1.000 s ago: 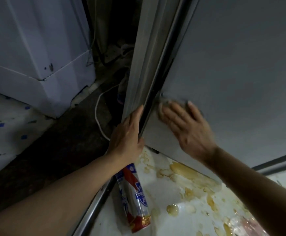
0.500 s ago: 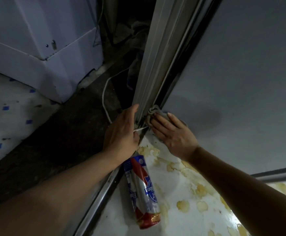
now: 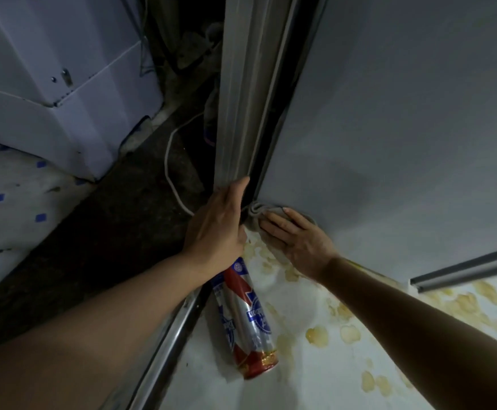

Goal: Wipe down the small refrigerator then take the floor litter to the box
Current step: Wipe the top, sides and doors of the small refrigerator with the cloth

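The small refrigerator's grey side fills the right of the head view. At its bottom left corner, my right hand presses a crumpled grey cloth flat against it. My left hand grips the lower edge of the grey door, thumb along its edge. A red, white and blue can lies on its side on the floor below my left wrist.
Yellow-brown spill stains cover the white floor around the can. A white cabinet stands at the left. A white cable runs over the dark floor strip. A metal rail crosses at the right.
My right hand with the cloth slid down the refrigerator's side to its bottom corner. My left hand stayed on the door edge. The view shifted downward.
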Tool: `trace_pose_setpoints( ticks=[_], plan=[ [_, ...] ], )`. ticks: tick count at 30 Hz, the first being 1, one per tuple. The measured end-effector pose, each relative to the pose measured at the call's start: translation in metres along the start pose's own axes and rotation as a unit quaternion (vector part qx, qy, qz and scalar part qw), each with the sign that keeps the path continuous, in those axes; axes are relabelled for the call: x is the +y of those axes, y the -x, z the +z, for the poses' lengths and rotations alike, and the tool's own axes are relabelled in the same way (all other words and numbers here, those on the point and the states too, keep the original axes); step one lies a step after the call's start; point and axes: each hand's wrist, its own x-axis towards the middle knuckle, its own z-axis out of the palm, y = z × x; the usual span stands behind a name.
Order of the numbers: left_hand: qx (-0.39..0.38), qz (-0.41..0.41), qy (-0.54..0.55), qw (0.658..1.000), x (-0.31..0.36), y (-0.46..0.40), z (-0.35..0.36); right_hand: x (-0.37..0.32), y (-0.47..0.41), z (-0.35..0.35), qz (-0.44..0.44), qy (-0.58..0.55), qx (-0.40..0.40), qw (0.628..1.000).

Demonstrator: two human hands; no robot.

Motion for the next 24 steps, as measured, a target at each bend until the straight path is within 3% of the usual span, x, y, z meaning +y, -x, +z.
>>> trace_pose_setpoints(
  ticks=[8, 17, 21, 24],
  plan=[
    [-0.076, -0.023, 0.039, 0.996, 0.018, -0.009, 0.017, 0.012, 0.107, 0.045, 0.031, 0.033, 0.014, 0.999],
    [-0.118, -0.034, -0.008, 0.992, 0.025, -0.004, 0.035, 0.001, 0.02, 0.01, 0.049, -0.049, 0.014, 0.997],
    [-0.108, -0.046, -0.004, 0.993, 0.03, -0.003, 0.048, 0.01, 0.087, 0.042, 0.049, -0.02, 0.018, 0.998],
    [-0.096, -0.072, 0.006, 0.993, 0.034, -0.002, 0.056, 0.017, 0.149, 0.068, 0.081, -0.005, 0.065, 0.995]
  ],
)
